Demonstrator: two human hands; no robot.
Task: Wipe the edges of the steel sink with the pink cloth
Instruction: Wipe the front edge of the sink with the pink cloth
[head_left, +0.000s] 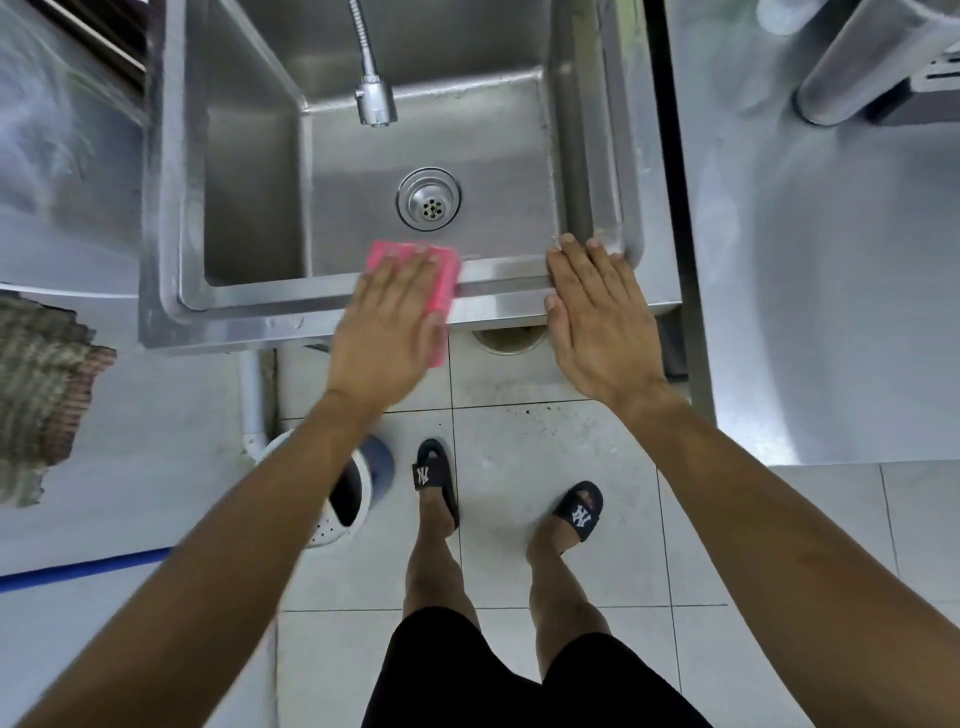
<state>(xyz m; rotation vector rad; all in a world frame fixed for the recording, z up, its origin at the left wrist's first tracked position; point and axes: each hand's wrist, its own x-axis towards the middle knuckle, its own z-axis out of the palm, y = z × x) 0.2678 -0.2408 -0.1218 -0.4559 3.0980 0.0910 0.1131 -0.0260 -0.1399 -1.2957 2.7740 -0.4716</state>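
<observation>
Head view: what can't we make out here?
- Pink cloth: mostly under the left hand; folds unseen.
- Sink front edge under both hands: wiped or not, hidden; the right hand rests flat there.
- Faucet: base cut off by the top edge.
- Sink's back edge: out of frame.
- Steel object, top right: cropped.

Left hand (387, 332) lies flat, fingers straight, pressing pink cloth (439, 270) onto near front edge of steel sink (249, 306); cloth drapes over the rim, part hanging down the front. Right hand (602, 322) rests flat on the same front edge near the right corner, fingers straight, apart from the cloth. Faucet (375, 101) hangs over basin, drain (429, 198) at centre; below, tiled floor (545, 467), two feet in black slides (579, 512), white perforated bin (332, 525) by left forearm.
</observation>
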